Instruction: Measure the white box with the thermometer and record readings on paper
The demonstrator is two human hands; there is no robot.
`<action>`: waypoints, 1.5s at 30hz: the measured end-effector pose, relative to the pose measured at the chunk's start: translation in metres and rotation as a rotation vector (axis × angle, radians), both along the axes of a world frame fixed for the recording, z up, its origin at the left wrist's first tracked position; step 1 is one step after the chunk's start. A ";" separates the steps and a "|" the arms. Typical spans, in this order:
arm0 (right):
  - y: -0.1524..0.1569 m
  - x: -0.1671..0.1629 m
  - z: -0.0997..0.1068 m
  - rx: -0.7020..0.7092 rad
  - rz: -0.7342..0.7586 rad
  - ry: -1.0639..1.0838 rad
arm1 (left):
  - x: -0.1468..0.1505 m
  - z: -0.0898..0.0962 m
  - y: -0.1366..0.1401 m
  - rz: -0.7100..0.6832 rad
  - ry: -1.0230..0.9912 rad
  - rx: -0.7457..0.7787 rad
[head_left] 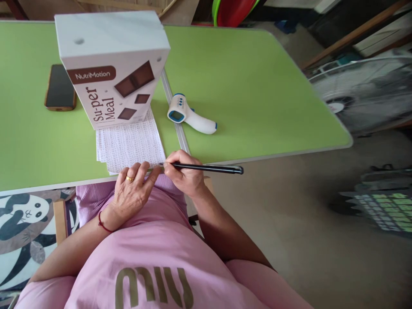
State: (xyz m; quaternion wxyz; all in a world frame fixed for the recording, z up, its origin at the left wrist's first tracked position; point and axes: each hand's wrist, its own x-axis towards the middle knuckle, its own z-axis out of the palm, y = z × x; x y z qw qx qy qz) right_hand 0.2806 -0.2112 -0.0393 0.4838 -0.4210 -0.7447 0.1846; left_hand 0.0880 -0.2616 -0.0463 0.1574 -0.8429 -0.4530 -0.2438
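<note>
Slim black cylindrical pen (pixel 212 168), pinched near its tip by your right hand (pixel 186 175) over the near edge of the green rectangular counter (pixel 257 94), its tail toward three o'clock. For even strokes, steady the closely written white paper sheets (pixel 131 148) with your left hand (pixel 137 189), which grasps nothing visible, palm down. Your left forearm (pixel 75 253) slants toward eight o'clock, your right forearm (pixel 225 229) toward four.

A white box (pixel 111 71) is covering part of the papers (pixel 133 143), their writing (pixel 124 150) appearing unreadably small; the left edge is cropping the worktop (pixel 257 94)
</note>
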 end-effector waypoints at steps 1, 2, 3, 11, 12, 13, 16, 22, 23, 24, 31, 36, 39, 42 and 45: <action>0.000 0.000 0.000 -0.005 0.000 -0.002 | 0.000 0.000 0.000 -0.001 -0.002 0.001; 0.000 0.000 0.000 -0.017 -0.001 -0.008 | 0.000 0.000 0.000 -0.002 -0.004 0.000; 0.000 0.001 0.000 -0.030 -0.001 -0.014 | 0.000 0.000 0.000 -0.004 -0.006 -0.001; -0.001 -0.001 -0.003 0.029 -0.018 0.034 | 0.000 -0.001 0.000 -0.004 -0.017 -0.001; 0.000 -0.001 -0.003 0.028 -0.022 0.028 | 0.000 -0.001 0.000 -0.005 -0.020 0.000; 0.000 -0.001 -0.003 0.026 -0.025 0.019 | 0.000 -0.001 0.000 -0.007 -0.023 0.001; 0.000 0.000 -0.003 0.018 -0.021 0.008 | 0.001 0.000 0.000 -0.009 -0.027 0.005; 0.000 0.002 -0.001 -0.069 0.003 0.007 | 0.001 -0.002 0.000 0.000 -0.030 0.010; 0.000 0.002 -0.001 -0.074 0.001 0.009 | 0.000 -0.002 0.000 -0.001 -0.030 0.009; -0.001 0.002 0.000 -0.067 -0.002 0.014 | 0.000 -0.002 0.000 -0.002 -0.029 0.008; -0.001 0.001 -0.001 0.001 -0.001 0.033 | 0.000 -0.001 0.000 0.008 -0.027 0.002; -0.001 0.002 -0.002 -0.053 -0.031 0.015 | 0.001 -0.001 0.000 -0.001 -0.022 0.004; -0.001 0.002 -0.002 -0.041 -0.030 0.007 | 0.001 0.000 0.000 0.005 -0.020 0.008; -0.001 0.002 -0.001 -0.027 -0.027 -0.008 | 0.001 0.000 0.000 0.004 -0.018 -0.001; -0.001 0.003 0.000 -0.055 -0.026 -0.031 | 0.000 -0.001 -0.001 0.004 -0.019 -0.014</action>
